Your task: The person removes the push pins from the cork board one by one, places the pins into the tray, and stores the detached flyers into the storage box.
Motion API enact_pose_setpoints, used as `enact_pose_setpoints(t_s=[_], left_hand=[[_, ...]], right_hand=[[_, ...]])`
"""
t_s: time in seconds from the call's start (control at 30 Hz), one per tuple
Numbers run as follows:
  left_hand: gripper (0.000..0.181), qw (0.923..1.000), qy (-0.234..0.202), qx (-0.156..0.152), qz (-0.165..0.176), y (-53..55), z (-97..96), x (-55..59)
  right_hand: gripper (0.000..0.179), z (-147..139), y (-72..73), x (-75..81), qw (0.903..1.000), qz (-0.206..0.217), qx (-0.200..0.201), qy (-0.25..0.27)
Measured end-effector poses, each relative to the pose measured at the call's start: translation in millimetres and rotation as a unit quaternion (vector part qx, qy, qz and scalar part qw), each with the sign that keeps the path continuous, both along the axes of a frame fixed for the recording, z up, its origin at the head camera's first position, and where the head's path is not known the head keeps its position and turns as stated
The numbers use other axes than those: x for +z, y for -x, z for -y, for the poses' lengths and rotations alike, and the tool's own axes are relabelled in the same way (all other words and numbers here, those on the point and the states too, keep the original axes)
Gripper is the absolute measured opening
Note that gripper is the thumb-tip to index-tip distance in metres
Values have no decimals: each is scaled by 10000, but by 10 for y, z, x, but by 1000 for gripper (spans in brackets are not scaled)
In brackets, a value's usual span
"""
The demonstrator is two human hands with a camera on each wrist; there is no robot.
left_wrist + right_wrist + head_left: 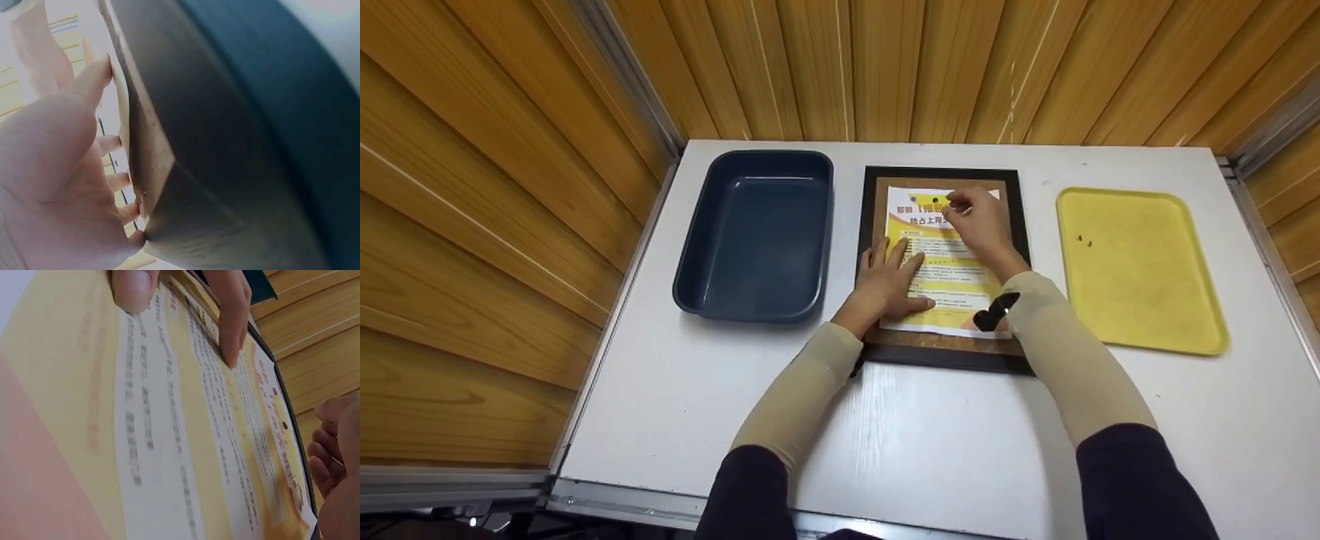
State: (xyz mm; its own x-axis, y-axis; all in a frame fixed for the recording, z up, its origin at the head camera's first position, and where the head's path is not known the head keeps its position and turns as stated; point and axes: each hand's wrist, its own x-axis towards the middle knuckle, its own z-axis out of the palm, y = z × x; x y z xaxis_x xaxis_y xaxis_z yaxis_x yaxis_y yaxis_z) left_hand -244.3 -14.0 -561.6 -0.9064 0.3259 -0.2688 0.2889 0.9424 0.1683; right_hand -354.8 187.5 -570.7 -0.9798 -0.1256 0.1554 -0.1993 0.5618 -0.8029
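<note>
A yellow and white printed poster (945,281) lies on a cork board (949,343) with a black frame. My left hand (889,286) rests on the poster's left side with fingers spread; the left wrist view shows its fingers (117,181) at the paper's edge. Near the poster's top right my right hand (981,223) has thumb and forefinger together, pinching what looks like a small pushpin, mostly hidden by the fingertips. Its other fingers are curled in the right wrist view. A purple pushpin (913,199) and a dark pushpin (935,200) sit along the poster's top.
To the left stands a deep navy tray (686,255). On the right a shallow yellow tray (1147,277) bears a couple of small dark pins (1080,238). All stand on a white table (930,427), with wood-panelled walls (885,67) behind and at the sides.
</note>
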Motion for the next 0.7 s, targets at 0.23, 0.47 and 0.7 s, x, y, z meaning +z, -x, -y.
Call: enact_pose_setpoints(t_s=[0.23,0.47,0.7], left_hand=[[92,10000,71,8,16,18,-85,8],[91,9998,208,0,-4,12,-81,14],[92,9998,168,-62,41,2,-28,-5]], right_hand=[[30,26,115,-102,9987,214,110,-445],[29,71,215,-124,9970,568,-104,-524],[22,195,334,-134,9946,578,-314,-807]])
